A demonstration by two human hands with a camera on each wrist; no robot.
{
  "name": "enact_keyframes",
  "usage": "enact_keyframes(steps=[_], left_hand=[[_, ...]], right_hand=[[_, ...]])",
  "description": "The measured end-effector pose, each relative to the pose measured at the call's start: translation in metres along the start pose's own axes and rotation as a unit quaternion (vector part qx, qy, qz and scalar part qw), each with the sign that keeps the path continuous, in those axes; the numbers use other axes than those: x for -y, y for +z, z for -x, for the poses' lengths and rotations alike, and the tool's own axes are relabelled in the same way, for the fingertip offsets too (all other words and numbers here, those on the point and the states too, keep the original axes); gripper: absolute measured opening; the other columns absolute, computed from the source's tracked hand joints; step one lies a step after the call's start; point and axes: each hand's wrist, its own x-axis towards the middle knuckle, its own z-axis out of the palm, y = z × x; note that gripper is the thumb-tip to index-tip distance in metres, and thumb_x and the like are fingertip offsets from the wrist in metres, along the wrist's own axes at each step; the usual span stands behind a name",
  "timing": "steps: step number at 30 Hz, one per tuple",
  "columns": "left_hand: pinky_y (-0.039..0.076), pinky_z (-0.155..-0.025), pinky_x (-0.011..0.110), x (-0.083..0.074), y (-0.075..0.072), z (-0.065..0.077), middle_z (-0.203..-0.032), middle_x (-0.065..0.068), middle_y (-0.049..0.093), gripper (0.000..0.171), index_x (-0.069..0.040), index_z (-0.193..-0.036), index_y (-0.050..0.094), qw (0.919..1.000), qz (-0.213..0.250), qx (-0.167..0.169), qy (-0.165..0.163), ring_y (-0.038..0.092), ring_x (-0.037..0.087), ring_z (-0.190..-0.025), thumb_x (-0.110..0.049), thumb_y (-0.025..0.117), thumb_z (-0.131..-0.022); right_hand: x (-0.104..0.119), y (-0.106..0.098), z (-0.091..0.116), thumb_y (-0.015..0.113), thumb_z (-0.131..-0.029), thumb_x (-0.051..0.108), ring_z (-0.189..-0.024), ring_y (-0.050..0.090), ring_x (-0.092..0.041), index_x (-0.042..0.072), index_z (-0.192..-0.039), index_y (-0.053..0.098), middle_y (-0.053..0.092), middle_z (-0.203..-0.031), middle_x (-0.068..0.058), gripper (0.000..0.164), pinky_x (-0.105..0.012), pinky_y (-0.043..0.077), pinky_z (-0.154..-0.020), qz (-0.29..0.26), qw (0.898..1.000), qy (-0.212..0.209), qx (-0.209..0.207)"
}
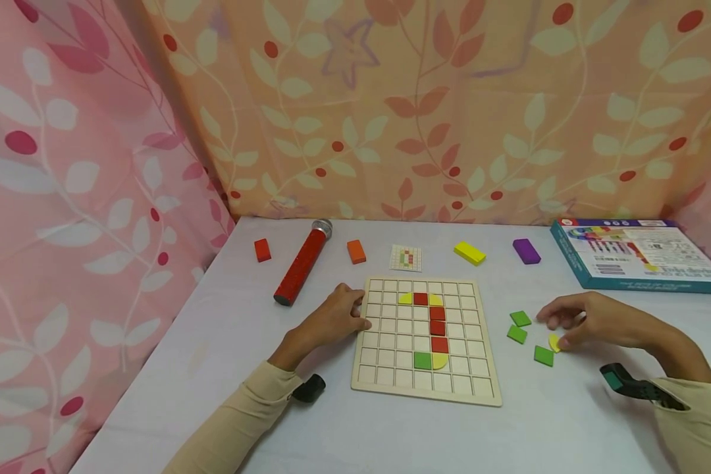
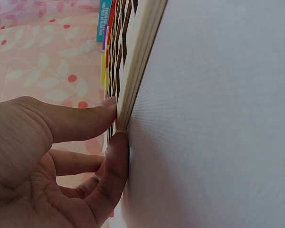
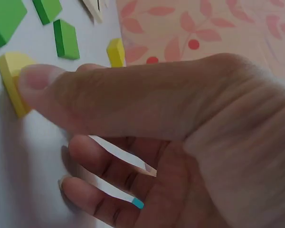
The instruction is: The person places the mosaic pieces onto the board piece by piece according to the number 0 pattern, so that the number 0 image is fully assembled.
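Observation:
My left hand (image 1: 336, 311) pinches the left edge of a pale wooden grid board (image 1: 391, 383), thumb above and a curled finger at its underside. Red tiles (image 1: 437, 328), yellow quarter-round tiles (image 1: 440, 361) and a green square tile (image 1: 422, 360) lie in the board's cells. Right of the board, my right hand (image 1: 605, 319) touches a loose yellow quarter-round tile (image 3: 10, 76) with its thumb. Its other fingers are loosely bent, apart from that tile in the head view. Several loose green tiles (image 1: 544, 356) lie beside it.
Along the back stand a red block (image 1: 263, 250), a red microphone (image 1: 303, 263), an orange block (image 1: 356, 251), a small pattern card (image 1: 405, 258), a yellow block (image 1: 470, 253), a purple block (image 1: 526, 251) and a flat box (image 1: 640, 257). Patterned curtains surround the table.

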Motion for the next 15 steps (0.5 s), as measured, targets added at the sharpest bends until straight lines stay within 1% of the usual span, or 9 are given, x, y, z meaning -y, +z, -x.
enact_keyframes(steps=[3, 6, 10, 15], left_hand=[[0.043, -0.079, 0.032, -0.0004, -0.0006, 0.0003, -0.109, 0.011, 0.050, 0.071, 0.006, -0.153, 0.049, 1.0000, 0.001, 0.000, -0.002, 0.052, 0.019, -0.097, -0.014, 0.082, -0.094], [0.044, -0.079, 0.032, -0.0004, -0.0007, 0.0005, -0.109, 0.011, 0.050, 0.072, 0.006, -0.154, 0.048, 1.0000, 0.000, -0.001, -0.001, 0.052, 0.019, -0.097, -0.014, 0.082, -0.094], [0.043, -0.079, 0.033, 0.0005, -0.0002, 0.0003, -0.109, 0.011, 0.050, 0.071, 0.006, -0.153, 0.049, 1.0000, 0.001, -0.001, 0.002, 0.052, 0.019, -0.097, -0.014, 0.082, -0.094], [0.043, -0.079, 0.033, 0.0008, 0.0005, -0.0002, -0.109, 0.011, 0.050, 0.070, 0.007, -0.152, 0.050, 1.0000, 0.003, 0.000, 0.006, 0.052, 0.019, -0.097, -0.014, 0.082, -0.094]], right_hand=[[-0.0063, -0.0014, 0.0020, 0.085, -0.087, 0.016, -0.092, 0.059, -0.013, 0.004, -0.133, 0.069, 0.064, -0.104, -0.007, 0.050, -0.024, 0.050, -0.076, -0.018, 1.000, -0.004, 0.005], [-0.0080, -0.0018, 0.0028, 0.085, -0.087, 0.015, -0.091, 0.058, -0.013, 0.002, -0.132, 0.068, 0.062, -0.102, -0.008, 0.050, -0.025, 0.049, -0.075, -0.025, 1.000, 0.000, 0.006], [-0.0065, -0.0020, 0.0030, 0.083, -0.089, 0.014, -0.091, 0.057, -0.013, 0.003, -0.130, 0.069, 0.062, -0.101, -0.008, 0.046, -0.025, 0.049, -0.075, -0.024, 1.000, 0.014, 0.005], [-0.0039, 0.0020, 0.0006, 0.083, -0.089, 0.015, -0.089, 0.054, -0.013, 0.004, -0.124, 0.070, 0.059, -0.096, -0.005, 0.039, -0.026, 0.046, -0.072, -0.009, 1.000, 0.026, 0.004]])
